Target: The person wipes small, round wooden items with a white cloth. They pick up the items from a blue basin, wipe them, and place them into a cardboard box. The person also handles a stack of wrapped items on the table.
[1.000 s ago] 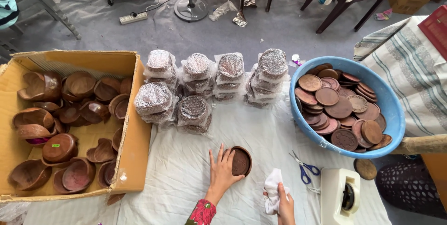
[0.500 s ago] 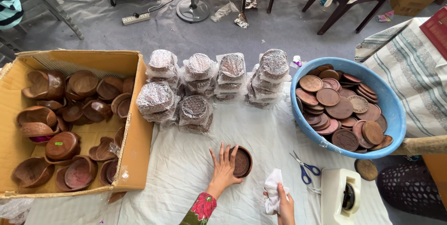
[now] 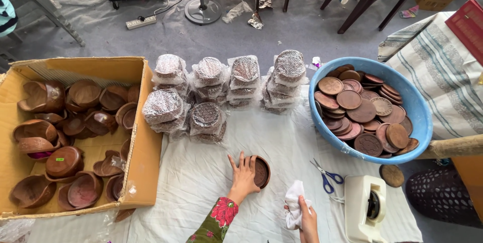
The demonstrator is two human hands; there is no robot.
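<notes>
Resting under left hand (image 3: 243,176): wooden bowl (image 3: 261,171)

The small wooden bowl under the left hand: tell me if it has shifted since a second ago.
No. The small wooden bowl sits at the same spot on the white cloth, still left of the scissors and below the wrapped stacks, with the left hand on it.

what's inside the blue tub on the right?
The blue tub holds a loose heap of round brown wooden discs, some plain, some with carved faces. They overlap, so the lower layers and the tub's bottom are hidden, and no full count is possible.
</notes>
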